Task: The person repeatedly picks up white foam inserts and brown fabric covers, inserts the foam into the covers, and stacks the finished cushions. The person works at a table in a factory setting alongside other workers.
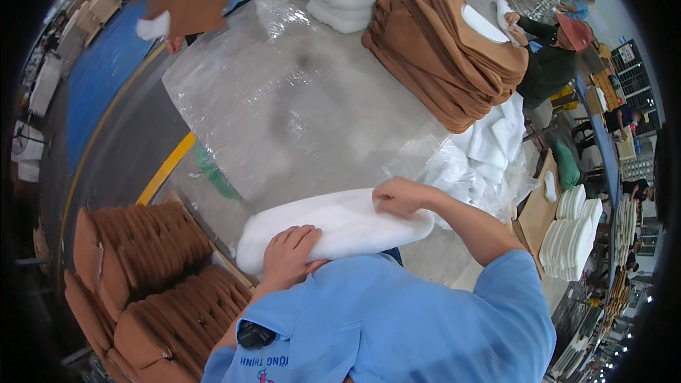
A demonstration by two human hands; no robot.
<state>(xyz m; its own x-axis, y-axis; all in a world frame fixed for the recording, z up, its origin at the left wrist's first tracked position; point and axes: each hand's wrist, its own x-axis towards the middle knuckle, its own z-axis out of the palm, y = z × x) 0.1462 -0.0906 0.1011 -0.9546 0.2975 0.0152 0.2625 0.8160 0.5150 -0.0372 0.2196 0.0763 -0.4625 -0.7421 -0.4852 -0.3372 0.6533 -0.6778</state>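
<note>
Rows at lower left: brown padded pieces [152, 252] are packed upright, side by side, in two rows.
Co-worker, upper left: a brown piece with a white part [202, 10] is held in the hands of a person in blue.
Left hand [291, 248]: it is laid on the near side of the white pad, fingers together; whether the pad is gripped cannot be told.
Work surface [319, 120]: a grey top is covered with clear, wrinkled film.
White pad [333, 221]: it is set lengthwise at the near edge of the work surface, before the blue shirt [397, 312], between both hands.
Right hand [401, 196]: its bent fingers are closed on the white pad near its right end.
Brown stack [440, 57]: folded brown covers are piled at the far right of the work surface.
White wadding [493, 145]: it is heaped beside the brown stack, partly under clear plastic.
Co-worker, upper right: a white piece [504, 18] is held by a person in a red cap [574, 32].
</note>
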